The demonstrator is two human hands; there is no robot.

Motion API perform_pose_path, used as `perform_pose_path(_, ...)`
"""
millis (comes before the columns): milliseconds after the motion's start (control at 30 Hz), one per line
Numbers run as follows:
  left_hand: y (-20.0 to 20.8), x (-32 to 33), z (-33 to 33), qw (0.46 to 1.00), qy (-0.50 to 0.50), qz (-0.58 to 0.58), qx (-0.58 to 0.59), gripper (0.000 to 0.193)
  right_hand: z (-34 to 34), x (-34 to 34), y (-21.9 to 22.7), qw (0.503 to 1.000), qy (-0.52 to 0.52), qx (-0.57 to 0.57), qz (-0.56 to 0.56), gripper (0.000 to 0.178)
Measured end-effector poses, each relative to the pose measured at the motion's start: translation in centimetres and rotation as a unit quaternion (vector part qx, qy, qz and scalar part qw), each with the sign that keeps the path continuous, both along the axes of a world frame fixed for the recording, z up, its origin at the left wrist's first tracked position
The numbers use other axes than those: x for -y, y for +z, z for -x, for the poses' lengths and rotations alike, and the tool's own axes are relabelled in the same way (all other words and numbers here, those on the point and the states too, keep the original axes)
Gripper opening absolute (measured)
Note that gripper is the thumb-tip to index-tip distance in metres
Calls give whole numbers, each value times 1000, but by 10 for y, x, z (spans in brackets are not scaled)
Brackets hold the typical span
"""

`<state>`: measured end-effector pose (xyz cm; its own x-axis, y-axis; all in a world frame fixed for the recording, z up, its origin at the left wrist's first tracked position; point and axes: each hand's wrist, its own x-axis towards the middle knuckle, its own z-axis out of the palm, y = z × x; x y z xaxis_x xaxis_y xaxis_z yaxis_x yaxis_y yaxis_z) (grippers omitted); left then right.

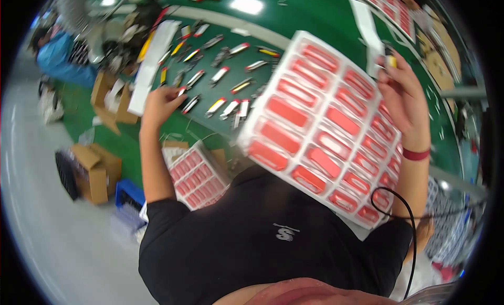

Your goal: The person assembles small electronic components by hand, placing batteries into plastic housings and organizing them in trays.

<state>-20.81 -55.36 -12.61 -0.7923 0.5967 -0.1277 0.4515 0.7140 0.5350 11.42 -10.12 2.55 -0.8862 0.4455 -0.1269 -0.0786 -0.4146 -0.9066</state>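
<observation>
My left hand [163,103] is at the left edge of the green worktable, its thumb and fingers pinched on a small red-and-silver pocket-knife-like tool [181,90]. Several similar tools lie spread in front of it, such as a yellow-and-red one [216,106] and a red-and-silver one [220,75]. My right hand [403,90], raised at the right, is closed around a small tool with yellow and black parts [390,59]; fingers hide part of it. A large white tray [336,90] with red inserts in its pockets stands tilted against my right hand and forearm.
A second tray [197,176] with red inserts lies lower left. A long white strip [154,66] runs along the table's left edge. Cardboard boxes [98,171] and a blue bin [128,194] stand on the floor. A black cable [413,242] hangs by my right arm. Another person [63,56] is far left.
</observation>
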Motion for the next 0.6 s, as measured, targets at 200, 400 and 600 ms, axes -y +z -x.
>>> perform_pose_path(200,18,2,-15,986,34,-71,-145,27,-17,15,6,985,-76,35,-154,33)
perform_pose_path(400,102,-148,-51,939,-212,-260,-74,13,-29,-5,-17,994,-72,37,-74,26)
perform_pose_path(600,97,-282,-71,863,-468,-158,-103,19,-20,-2,-12,997,-80,-14,-11,26)
